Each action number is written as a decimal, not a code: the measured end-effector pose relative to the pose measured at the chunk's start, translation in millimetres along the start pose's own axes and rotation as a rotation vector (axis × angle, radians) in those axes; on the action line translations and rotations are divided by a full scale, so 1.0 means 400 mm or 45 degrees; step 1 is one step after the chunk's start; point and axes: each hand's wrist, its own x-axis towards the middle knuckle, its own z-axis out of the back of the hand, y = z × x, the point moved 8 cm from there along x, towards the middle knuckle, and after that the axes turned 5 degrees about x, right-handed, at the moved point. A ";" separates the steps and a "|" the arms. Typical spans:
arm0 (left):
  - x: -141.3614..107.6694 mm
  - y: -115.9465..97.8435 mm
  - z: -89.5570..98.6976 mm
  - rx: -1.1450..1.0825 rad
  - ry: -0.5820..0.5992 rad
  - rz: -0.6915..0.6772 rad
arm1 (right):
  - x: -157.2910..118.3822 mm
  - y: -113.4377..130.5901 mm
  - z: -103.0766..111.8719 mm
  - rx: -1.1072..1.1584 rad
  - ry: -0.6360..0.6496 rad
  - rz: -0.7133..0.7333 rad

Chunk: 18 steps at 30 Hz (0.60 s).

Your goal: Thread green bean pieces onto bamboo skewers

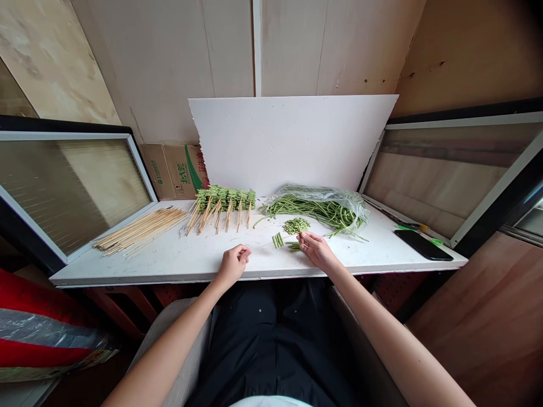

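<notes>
Bean pieces (292, 246) lie just beside the closely pinched right hand (316, 249), likely light, firm, snappable; grasp mid-length. Left hand (233, 262) curls closed; whether either holds anything, I cannot tell.

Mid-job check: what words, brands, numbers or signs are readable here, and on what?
"北大荒", probably: large green characters on the cardboard box.
Red characters at the box's right edge: partly covered, too unclear to read.
Small green print on the box: too small to read.
Nothing else is readable.
</notes>
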 end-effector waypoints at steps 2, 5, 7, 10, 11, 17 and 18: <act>0.000 0.001 0.000 0.005 0.003 0.002 | 0.000 -0.001 0.000 0.021 -0.003 -0.003; 0.000 0.002 -0.001 0.009 0.009 0.009 | -0.001 0.000 0.002 0.024 -0.022 -0.004; 0.000 0.002 -0.001 0.013 0.010 0.013 | -0.002 0.002 0.005 0.004 -0.042 0.004; 0.000 0.002 0.000 0.019 0.003 0.010 | -0.001 0.004 0.008 -0.038 -0.067 0.021; 0.000 0.003 0.000 0.021 -0.001 0.010 | -0.001 0.004 0.009 -0.051 -0.075 0.026; -0.001 0.012 0.003 0.028 -0.014 0.033 | 0.001 0.001 0.010 -0.070 -0.132 0.037; -0.001 0.012 0.004 0.028 -0.017 0.033 | 0.001 0.001 0.010 -0.073 -0.140 0.041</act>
